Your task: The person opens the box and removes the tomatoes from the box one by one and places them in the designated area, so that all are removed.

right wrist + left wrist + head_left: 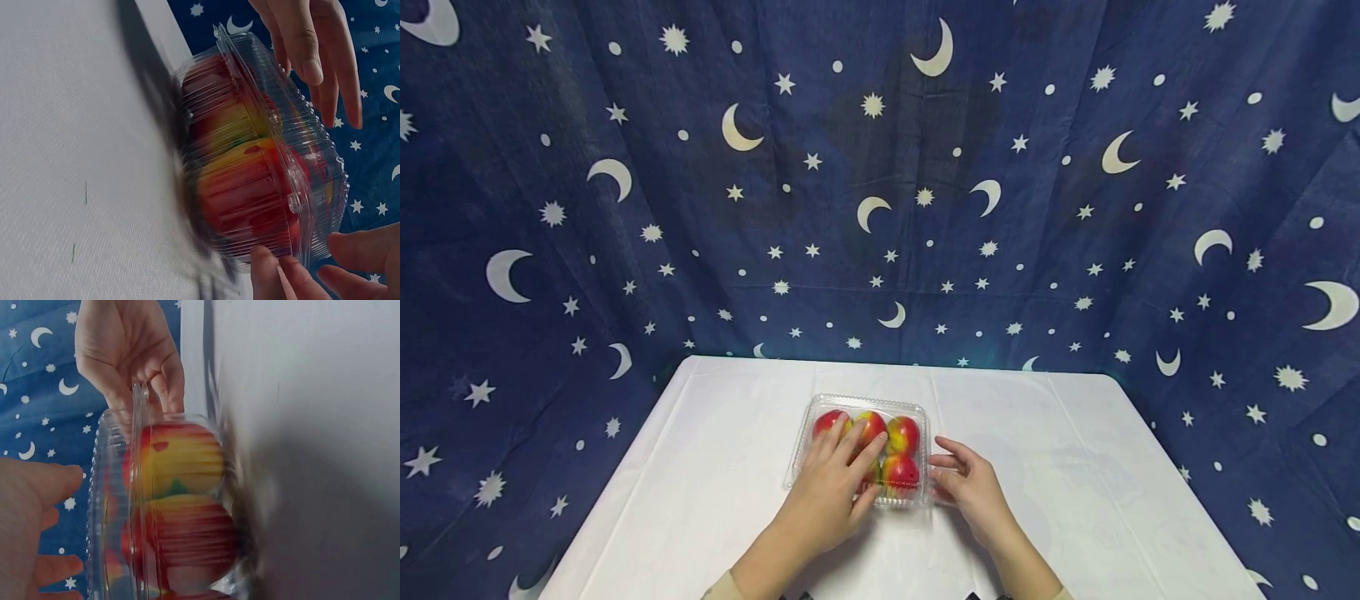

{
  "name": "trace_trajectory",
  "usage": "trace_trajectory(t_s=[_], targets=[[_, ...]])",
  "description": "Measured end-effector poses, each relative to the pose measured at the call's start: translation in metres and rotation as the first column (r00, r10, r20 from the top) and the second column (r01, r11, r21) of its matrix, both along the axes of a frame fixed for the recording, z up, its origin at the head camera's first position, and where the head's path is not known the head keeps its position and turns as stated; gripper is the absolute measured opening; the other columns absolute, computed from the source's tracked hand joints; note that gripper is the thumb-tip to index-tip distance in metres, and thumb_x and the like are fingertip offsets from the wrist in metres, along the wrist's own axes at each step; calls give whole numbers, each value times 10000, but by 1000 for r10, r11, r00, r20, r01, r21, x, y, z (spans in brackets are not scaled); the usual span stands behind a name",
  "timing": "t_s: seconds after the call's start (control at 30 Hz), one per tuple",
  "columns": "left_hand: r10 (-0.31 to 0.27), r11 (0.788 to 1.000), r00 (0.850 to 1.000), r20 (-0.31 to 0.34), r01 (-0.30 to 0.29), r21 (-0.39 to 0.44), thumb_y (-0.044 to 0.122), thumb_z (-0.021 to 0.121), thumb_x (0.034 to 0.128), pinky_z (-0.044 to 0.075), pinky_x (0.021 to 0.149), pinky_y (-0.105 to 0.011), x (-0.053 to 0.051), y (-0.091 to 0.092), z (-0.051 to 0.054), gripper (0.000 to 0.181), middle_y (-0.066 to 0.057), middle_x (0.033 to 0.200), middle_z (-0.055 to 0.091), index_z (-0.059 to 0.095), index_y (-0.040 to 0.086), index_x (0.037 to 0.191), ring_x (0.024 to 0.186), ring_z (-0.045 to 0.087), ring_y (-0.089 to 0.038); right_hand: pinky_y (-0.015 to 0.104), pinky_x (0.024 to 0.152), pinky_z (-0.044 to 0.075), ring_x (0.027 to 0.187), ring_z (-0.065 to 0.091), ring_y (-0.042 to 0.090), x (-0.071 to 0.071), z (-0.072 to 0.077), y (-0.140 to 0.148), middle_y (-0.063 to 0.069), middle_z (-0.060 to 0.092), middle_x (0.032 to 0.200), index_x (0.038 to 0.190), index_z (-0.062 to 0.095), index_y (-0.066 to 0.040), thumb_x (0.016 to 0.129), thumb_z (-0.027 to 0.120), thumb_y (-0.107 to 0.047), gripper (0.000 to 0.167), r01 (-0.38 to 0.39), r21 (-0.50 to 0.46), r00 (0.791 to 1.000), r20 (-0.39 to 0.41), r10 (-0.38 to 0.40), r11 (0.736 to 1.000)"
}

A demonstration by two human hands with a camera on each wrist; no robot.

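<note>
A clear plastic clamshell box holds several red-and-yellow apple-like fruits, its lid down over them. My left hand is spread above the lid, fingers slightly bent; the left wrist view shows a gap between this hand and the box. At the box's right edge is my right hand, fingers loosely bent. In the right wrist view, this hand's fingertips meet the box's near end, with its other digits on the lid side of the rim. Whether they press the rim is unclear.
The box stands on a white-covered table, back from the front edge. Dark blue cloth with moons and stars hangs behind and along both sides of the table.
</note>
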State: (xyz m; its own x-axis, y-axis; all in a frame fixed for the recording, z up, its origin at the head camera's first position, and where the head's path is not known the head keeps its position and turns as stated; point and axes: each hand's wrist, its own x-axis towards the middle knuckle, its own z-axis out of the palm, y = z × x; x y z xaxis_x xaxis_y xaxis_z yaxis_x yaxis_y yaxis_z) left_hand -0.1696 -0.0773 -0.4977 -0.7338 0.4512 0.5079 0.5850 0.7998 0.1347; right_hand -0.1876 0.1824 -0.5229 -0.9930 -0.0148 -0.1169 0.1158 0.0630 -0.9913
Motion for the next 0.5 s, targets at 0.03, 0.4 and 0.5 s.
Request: trace_trajectory(t_s=[0.03,0.4,0.5], targets=[[-4,1000,1000,-1,4,-2,434,814,912,475,1103,-743,0,2,0,749,-150,1600,559,542,241,1583,1529,456,-472,339,790,666,982,756,198,0,0,0,214,734,1248,1537,543,-14,959,684,20,596,-2,-5,1000,9,2,1000],[-46,998,997,-63,42,-54,463,818,906,508,1102,-657,1,16,-3,729,-128,1576,584,574,202,1542,1498,498,-445,253,704,629,866,691,152,0,-1,0,126,730,1098,1502,555,-2,966,643,46,545,-13,-36,998,55,15,999],[-48,997,996,-73,43,-66,459,819,900,511,1101,-618,0,20,-4,737,-117,1581,580,566,207,1545,1499,501,-426,238,687,624,851,689,145,0,-3,1,85,733,1056,1501,547,1,955,641,50,556,-16,-49,997,69,20,999]])
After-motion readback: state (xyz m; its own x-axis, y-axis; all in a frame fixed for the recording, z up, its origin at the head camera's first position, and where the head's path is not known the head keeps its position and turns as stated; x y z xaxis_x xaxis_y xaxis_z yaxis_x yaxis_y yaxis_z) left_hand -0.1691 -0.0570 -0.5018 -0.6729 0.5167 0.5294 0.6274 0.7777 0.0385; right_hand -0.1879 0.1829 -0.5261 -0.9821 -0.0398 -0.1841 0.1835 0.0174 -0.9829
